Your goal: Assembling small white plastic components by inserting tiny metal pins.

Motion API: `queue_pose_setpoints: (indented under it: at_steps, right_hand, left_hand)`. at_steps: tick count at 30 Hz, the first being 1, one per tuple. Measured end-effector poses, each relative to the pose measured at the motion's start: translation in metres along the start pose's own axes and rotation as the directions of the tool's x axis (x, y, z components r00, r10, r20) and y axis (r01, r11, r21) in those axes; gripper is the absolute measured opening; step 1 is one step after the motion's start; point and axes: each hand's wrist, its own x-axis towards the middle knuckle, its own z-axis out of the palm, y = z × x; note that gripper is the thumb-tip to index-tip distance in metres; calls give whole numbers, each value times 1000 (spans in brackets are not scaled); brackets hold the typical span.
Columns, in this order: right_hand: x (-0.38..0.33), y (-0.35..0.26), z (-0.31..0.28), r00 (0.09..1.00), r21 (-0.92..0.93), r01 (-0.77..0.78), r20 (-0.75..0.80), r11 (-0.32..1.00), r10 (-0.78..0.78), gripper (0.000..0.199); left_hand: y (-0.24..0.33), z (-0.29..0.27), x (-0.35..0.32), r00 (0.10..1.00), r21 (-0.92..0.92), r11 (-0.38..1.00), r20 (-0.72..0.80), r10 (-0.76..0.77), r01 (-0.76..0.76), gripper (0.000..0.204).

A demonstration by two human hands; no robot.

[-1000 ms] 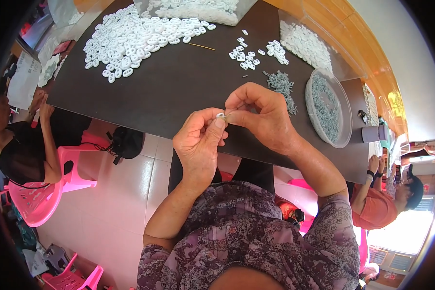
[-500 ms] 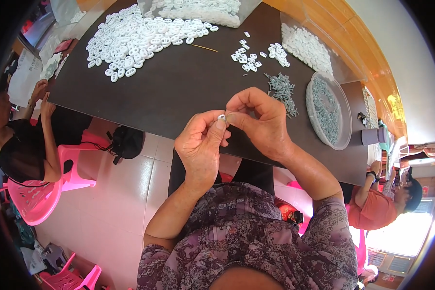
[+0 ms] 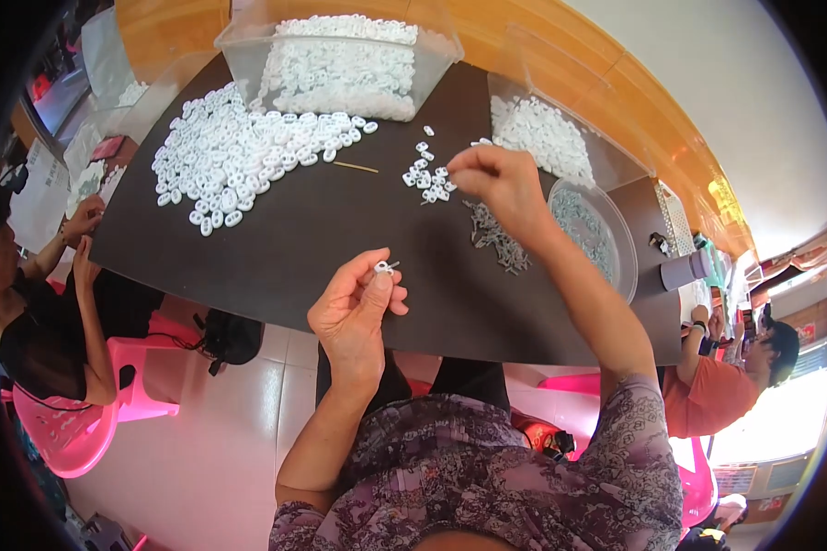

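Observation:
My left hand (image 3: 351, 317) is closed in a pinch over the table's near edge. Between thumb and forefinger it holds a small white oval plastic piece (image 3: 382, 268), with a short grey pin (image 3: 394, 264) sticking out on its right. My right hand (image 3: 505, 188) is raised over the table with its fingers bent together, and whatever they hold is too small to make out. Just left of its fingertips lies a loose cluster of small white pieces (image 3: 421, 172). Below that hand is a heap of grey pins (image 3: 498, 241), partly hidden by the wrist.
A big spread of white two-holed ovals (image 3: 239, 151) covers the table's left side, near a thin stick (image 3: 356, 167). Behind stand a clear bin (image 3: 248, 69) and another bin of white parts (image 3: 542, 133). A round tub (image 3: 630, 266) stands right. People sit at both sides.
My right hand has left the white piece and moved up toward the loose white cluster. My left hand keeps the piece, now with a pin showing in it. The whole view has shifted.

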Motion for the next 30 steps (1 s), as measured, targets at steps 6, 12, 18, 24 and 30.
queue_pose_setpoints:
  at_steps: [6,12,18,24,30]
  right_hand:
    - [74,59,-20,978,-429,74,-148,900,-150,13]
    - [58,86,-44,971,-681,233,122,694,-206,18]
    - [46,95,-27,925,-694,334,113,637,-362,19]
    - [56,93,-30,907,-512,376,31,772,-421,13]
    - [50,96,-31,916,-610,364,98,704,-389,9]
  left_hand:
    - [-7,-3,6,998,-27,1000,59,10,-8,21]
    - [-10,-2,8,999,38,999,41,31,-32,20]
    - [-9,-2,4,996,122,989,40,75,-79,19]
    - [-11,0,4,995,135,986,32,94,-97,19]
    - [-10,-1,4,994,160,981,34,103,-107,19]
